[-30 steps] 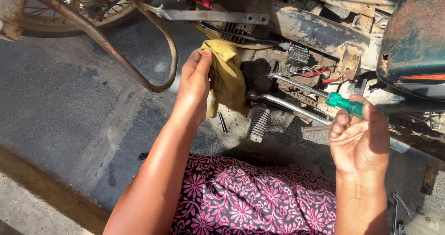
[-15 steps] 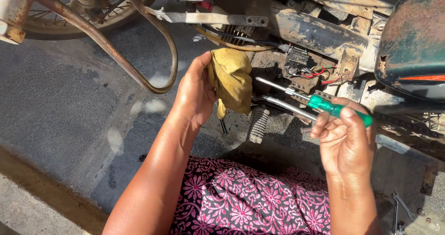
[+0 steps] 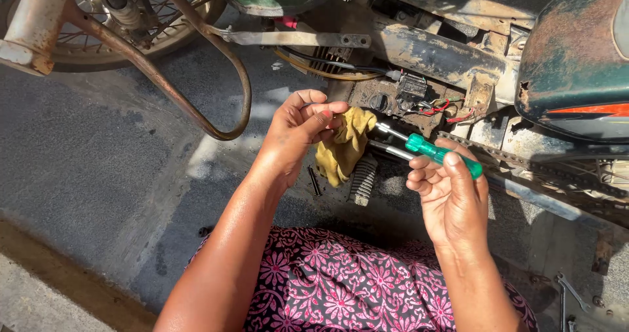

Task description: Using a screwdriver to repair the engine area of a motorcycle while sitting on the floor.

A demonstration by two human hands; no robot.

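We judge the step in hand to be work on the engine side of the old motorcycle (image 3: 458,57) that fills the upper right of the frame — cleaning and loosening around the grimy casing near the red wires (image 3: 436,106). Our left hand (image 3: 298,132), at centre frame, has its fingers pinched together on the top of a yellow rag (image 3: 341,145), which hangs down beside the ribbed footpeg rubber (image 3: 362,180). Our right hand (image 3: 449,198), right of centre, is curled closed around a green-handled screwdriver (image 3: 442,155), its metal shaft pointing up-left toward the casing, tip just beside the rag. The next move seems to call for seating that tip squarely — the rag held clear. A small dark bolt (image 3: 314,180) lies on the ground below the rag.
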